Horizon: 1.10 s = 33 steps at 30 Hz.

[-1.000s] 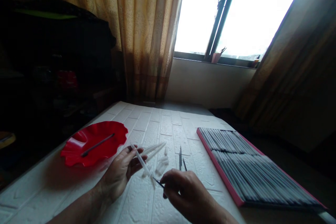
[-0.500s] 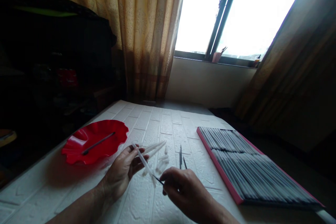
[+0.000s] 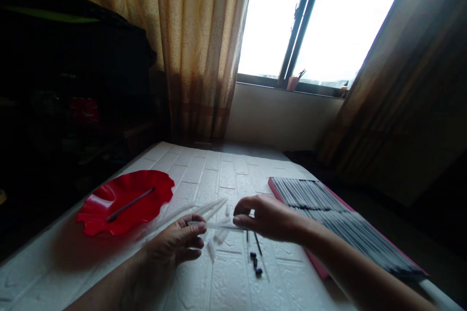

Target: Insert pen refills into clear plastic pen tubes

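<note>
A translucent pen barrel [image 3: 218,226] lies nearly level between my two hands. My left hand [image 3: 178,240] pinches its left end between thumb and forefinger, the other fingers curled loosely below. At the barrel's right end, my right hand [image 3: 264,216] has its thumb and fingertips closed; they partly hide that end. Loose clear barrels [image 3: 213,208] lie behind the hands, and short clear caps [image 3: 221,236] lie beneath the held barrel. Below my right hand are thin dark-tipped refills [image 3: 258,243] and several small black plugs [image 3: 254,261].
On the left stands a red wavy-edged plate [image 3: 127,226] with one dark-ended pen [image 3: 131,203] in it. A pink-edged box [image 3: 316,265] of tightly lined-up grey pens is at right, partly behind my right forearm. Both rest on a white brick-patterned tabletop [image 3: 197,284].
My right hand has risen from the barrel's lower end, where it held a dark thin piece. The barrel has swung from slanting to nearly level. Small black plugs now show on the table.
</note>
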Each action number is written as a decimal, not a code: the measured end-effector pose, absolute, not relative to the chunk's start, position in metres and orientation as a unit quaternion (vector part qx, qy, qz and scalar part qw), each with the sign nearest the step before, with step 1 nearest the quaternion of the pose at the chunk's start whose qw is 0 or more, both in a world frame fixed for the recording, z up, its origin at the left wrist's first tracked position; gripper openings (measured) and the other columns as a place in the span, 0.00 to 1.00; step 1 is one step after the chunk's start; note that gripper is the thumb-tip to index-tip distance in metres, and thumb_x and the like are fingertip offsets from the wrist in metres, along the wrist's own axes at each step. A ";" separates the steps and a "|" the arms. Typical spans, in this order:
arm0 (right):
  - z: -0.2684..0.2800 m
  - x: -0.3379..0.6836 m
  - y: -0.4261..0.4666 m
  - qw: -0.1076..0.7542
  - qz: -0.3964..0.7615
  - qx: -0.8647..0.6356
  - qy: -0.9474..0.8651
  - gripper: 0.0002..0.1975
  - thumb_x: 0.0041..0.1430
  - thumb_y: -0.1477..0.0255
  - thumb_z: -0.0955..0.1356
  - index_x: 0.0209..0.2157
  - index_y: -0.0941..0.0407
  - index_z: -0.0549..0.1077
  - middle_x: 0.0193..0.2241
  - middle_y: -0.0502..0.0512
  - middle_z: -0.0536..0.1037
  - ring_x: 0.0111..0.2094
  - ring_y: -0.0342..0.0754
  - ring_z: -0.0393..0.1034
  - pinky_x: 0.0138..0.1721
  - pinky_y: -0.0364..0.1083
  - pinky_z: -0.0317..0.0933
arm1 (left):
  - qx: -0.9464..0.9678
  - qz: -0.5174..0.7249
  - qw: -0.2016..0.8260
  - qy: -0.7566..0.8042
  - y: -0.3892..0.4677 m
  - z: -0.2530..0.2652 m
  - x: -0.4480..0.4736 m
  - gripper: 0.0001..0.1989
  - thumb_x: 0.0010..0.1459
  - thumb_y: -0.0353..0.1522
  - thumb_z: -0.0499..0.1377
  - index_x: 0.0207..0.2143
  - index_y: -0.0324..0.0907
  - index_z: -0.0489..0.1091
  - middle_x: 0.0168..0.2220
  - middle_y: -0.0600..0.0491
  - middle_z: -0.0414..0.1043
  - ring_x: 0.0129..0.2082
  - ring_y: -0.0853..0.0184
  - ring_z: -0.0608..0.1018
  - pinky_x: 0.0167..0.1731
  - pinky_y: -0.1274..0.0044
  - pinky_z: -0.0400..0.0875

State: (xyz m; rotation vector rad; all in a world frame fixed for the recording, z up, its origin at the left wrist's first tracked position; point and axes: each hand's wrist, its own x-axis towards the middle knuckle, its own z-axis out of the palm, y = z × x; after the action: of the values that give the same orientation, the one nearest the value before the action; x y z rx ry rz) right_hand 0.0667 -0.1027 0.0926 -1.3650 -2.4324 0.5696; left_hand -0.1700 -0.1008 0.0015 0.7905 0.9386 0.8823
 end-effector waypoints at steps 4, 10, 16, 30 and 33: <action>0.122 0.046 -0.094 0.049 0.142 -0.490 -0.859 0.19 0.62 0.62 0.65 0.23 0.57 0.77 0.18 0.50 0.75 0.18 0.39 0.62 0.19 0.40 0.50 | 0.436 0.316 0.743 0.398 -0.105 0.001 -0.168 0.15 0.39 0.35 0.75 0.26 0.40 0.74 0.19 0.59 0.72 0.18 0.71 0.75 0.17 0.83 0.66; 0.134 0.010 -0.088 0.104 0.127 -0.508 -0.845 0.26 0.65 0.56 0.61 0.22 0.57 0.76 0.18 0.52 0.75 0.19 0.40 0.64 0.22 0.41 0.52 | 0.486 0.317 0.741 0.338 -0.120 0.004 -0.157 0.14 0.40 0.36 0.74 0.26 0.36 0.79 0.19 0.55 0.75 0.20 0.74 0.74 0.25 0.84 0.65; 0.124 0.044 -0.070 0.236 0.196 -0.527 -0.793 0.21 0.66 0.61 0.61 0.32 0.59 0.78 0.22 0.51 0.78 0.17 0.37 0.62 0.21 0.39 0.54 | 0.373 0.411 0.763 0.331 -0.113 0.007 -0.168 0.21 0.37 0.42 0.75 0.33 0.43 0.76 0.25 0.57 0.78 0.25 0.71 0.78 0.28 0.80 0.71; 0.028 0.086 -0.126 0.084 0.138 -0.591 -0.791 0.06 0.46 0.76 0.72 0.26 0.51 0.81 0.27 0.52 0.82 0.30 0.50 0.74 0.29 0.43 0.57 | 0.312 0.438 0.719 0.440 -0.109 -0.002 -0.165 0.19 0.39 0.34 0.75 0.34 0.44 0.73 0.27 0.57 0.79 0.24 0.69 0.81 0.22 0.83 0.69; 0.024 0.083 -0.127 0.077 0.134 -0.589 -0.793 0.06 0.47 0.78 0.71 0.24 0.52 0.79 0.26 0.53 0.82 0.30 0.50 0.74 0.29 0.42 0.57 | 0.327 0.424 0.706 0.464 -0.110 -0.004 -0.161 0.17 0.38 0.34 0.75 0.30 0.43 0.73 0.23 0.59 0.77 0.23 0.69 0.79 0.20 0.84 0.65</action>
State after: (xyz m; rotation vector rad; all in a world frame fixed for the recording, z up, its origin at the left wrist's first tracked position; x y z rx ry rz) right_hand 0.0827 -0.1266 0.0241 -1.7654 -2.3752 0.4021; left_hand -0.1608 -0.1097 -0.0041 0.7269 1.0313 0.9431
